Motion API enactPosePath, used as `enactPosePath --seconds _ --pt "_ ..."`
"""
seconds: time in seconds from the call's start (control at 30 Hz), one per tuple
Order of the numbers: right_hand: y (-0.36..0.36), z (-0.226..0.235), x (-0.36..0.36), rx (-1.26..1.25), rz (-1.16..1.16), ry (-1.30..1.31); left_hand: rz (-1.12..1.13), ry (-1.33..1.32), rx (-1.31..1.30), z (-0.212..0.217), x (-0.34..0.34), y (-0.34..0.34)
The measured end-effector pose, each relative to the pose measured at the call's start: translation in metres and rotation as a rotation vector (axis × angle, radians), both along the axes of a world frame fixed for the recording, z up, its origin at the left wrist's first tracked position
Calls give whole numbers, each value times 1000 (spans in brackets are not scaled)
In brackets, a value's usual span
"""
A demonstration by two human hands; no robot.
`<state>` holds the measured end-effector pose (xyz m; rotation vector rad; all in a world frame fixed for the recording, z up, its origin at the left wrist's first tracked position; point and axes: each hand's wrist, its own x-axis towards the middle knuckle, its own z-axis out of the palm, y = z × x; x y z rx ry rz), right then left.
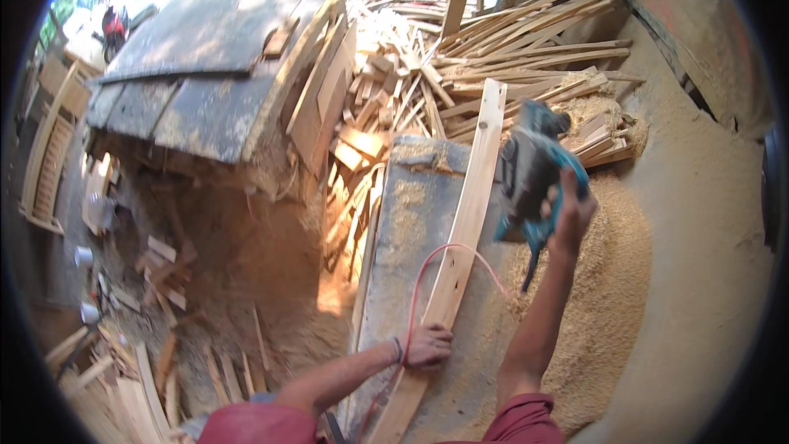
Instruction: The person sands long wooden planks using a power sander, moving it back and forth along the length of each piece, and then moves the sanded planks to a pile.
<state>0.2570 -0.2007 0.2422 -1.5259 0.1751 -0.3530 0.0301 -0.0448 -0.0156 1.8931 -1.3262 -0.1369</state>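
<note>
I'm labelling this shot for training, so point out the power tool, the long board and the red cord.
Power tool (538,171): head view, middle of its body.
Long board (452,279): head view, its upper face about midway along.
Red cord (454,245): head view, the top of its arc over the board.

A long pale plank (465,251) is laid lengthwise on the grey bench (440,210), its far end carried past the bench's edge. The bench is strewn with sawdust (408,210). On the brown floor (263,267) at the left, wood scraps (167,273) are scattered.
</note>
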Motion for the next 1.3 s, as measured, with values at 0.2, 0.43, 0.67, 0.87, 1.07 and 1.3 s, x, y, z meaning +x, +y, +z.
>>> enactPosePath --seconds 0.2,0.43,0.67,0.87,1.07,1.3 --pt "-28 61 -269 21 -306 54 44 -81 46 7 -3 2" --pt "1 90 -499 188 -567 436 274 -271 118 -22 -5 -8" --pt "34 54 -704 177 -758 632 776 330 372 33 -137 -9" --pt "53 18 -840 225 -878 690 860 484 378 26 -314 -21" --pt "74 29 -936 248 -904 692 1054 514 269 34 -341 -27" --pt "74 7 -1008 249 -901 637 697 912 -386 61 -343 38"
